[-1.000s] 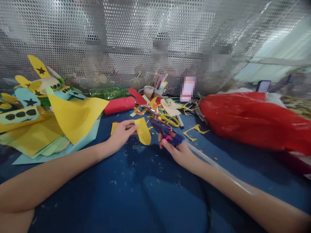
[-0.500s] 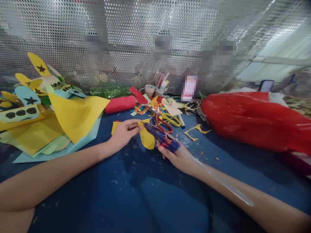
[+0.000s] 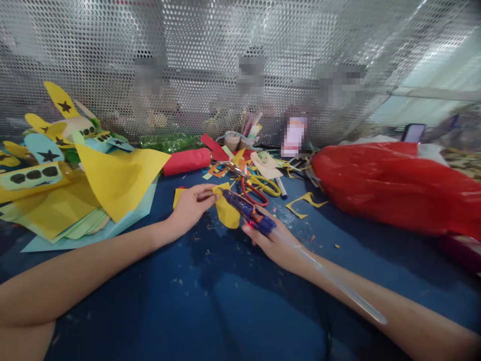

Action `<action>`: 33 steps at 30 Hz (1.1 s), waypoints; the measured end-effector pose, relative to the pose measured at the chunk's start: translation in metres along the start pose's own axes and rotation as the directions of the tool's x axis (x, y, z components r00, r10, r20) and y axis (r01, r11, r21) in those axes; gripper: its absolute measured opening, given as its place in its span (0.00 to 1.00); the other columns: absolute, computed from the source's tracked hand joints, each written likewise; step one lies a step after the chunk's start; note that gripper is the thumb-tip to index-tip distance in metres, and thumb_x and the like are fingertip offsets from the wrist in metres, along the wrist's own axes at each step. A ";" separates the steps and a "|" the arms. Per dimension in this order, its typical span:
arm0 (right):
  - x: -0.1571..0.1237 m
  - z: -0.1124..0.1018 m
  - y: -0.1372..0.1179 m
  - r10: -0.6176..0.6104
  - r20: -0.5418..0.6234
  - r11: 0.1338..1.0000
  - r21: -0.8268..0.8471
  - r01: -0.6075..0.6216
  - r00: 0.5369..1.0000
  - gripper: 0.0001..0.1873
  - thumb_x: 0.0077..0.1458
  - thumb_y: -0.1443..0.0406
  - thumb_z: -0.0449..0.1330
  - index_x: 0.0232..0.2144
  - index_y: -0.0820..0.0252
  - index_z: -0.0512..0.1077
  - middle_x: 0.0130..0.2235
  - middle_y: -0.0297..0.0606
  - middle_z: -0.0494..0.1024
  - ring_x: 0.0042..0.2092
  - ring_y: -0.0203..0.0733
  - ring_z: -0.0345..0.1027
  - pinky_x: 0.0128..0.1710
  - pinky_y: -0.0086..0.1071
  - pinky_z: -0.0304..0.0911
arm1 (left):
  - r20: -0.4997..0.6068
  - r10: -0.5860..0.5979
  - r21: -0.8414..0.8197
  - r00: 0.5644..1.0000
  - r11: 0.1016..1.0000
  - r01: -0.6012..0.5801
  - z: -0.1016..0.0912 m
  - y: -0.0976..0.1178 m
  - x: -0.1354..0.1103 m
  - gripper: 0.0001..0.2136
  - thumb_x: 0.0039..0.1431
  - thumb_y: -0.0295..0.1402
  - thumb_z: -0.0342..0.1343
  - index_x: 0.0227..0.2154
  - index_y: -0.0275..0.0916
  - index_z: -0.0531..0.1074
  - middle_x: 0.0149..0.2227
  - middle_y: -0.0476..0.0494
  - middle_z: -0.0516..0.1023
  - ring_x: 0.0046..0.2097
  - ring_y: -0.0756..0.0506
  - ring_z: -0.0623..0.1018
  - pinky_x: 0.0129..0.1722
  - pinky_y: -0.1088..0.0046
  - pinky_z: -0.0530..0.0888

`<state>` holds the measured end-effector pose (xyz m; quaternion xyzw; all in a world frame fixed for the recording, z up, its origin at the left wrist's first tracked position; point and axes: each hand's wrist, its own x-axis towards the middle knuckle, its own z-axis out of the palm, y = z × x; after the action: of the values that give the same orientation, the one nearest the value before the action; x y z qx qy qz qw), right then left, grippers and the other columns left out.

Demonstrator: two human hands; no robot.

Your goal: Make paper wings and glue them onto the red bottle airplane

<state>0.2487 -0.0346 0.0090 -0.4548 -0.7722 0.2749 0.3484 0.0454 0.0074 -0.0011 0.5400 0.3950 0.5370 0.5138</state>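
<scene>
My left hand (image 3: 193,208) pinches the upper end of a yellow paper cutout (image 3: 228,213) with a rounded lower end. In my right hand (image 3: 276,240) is a dark blue glue gun (image 3: 250,210) with a red light lit on its body. Its nozzle points left and meets the top of the cutout near my left fingertips. A long clear glue stick (image 3: 338,283) sticks out of the back of the gun, over my right forearm. Another yellow piece (image 3: 178,196) shows just behind my left hand, partly hidden.
Scissors with yellow and red handles (image 3: 263,186) lie among paper scraps beyond my hands. At left are paper sheets (image 3: 120,183) and star-marked paper planes (image 3: 48,155). A red roll (image 3: 187,161), green bottle (image 3: 169,142) and big red plastic bag (image 3: 383,185) sit on the blue table (image 3: 169,311).
The glue gun's nozzle stays at the cutout's top edge, and both hands keep their grip. The cutout's lower end has risen very slightly. The view has shifted a little.
</scene>
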 end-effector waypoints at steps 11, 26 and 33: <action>0.000 0.000 -0.006 0.013 0.035 0.999 0.029 -0.014 0.999 0.14 0.55 0.52 0.56 0.34 0.56 0.66 0.29 0.37 0.72 0.36 0.46 0.71 0.33 0.37 0.67 | 0.015 0.029 0.015 0.999 0.999 -0.029 -0.001 -0.002 -0.001 0.09 0.49 0.32 0.62 0.35 0.38 0.75 0.39 0.43 0.82 0.43 0.44 0.80 0.47 0.67 0.76; -0.001 -0.001 -0.011 0.035 0.037 0.999 -0.041 -0.033 0.999 0.15 0.56 0.52 0.55 0.35 0.57 0.67 0.29 0.37 0.73 0.34 0.45 0.70 0.34 0.37 0.66 | 0.012 0.080 0.072 0.997 0.994 -0.081 -0.001 -0.003 -0.003 0.11 0.51 0.34 0.61 0.37 0.37 0.74 0.39 0.43 0.82 0.43 0.43 0.80 0.46 0.66 0.77; -0.001 -0.002 -0.008 0.041 -0.040 0.994 -0.102 -0.044 0.998 0.16 0.57 0.52 0.54 0.36 0.57 0.69 0.30 0.39 0.75 0.34 0.47 0.72 0.33 0.37 0.66 | -0.019 0.083 0.086 0.996 0.993 -0.081 -0.002 -0.005 -0.002 0.12 0.51 0.33 0.61 0.39 0.36 0.74 0.40 0.42 0.82 0.44 0.43 0.80 0.47 0.66 0.76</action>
<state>0.2468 -0.0388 0.0162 -0.4937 -0.7687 0.2332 0.3332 0.0439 0.0067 -0.0063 0.5710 0.4007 0.5464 0.4636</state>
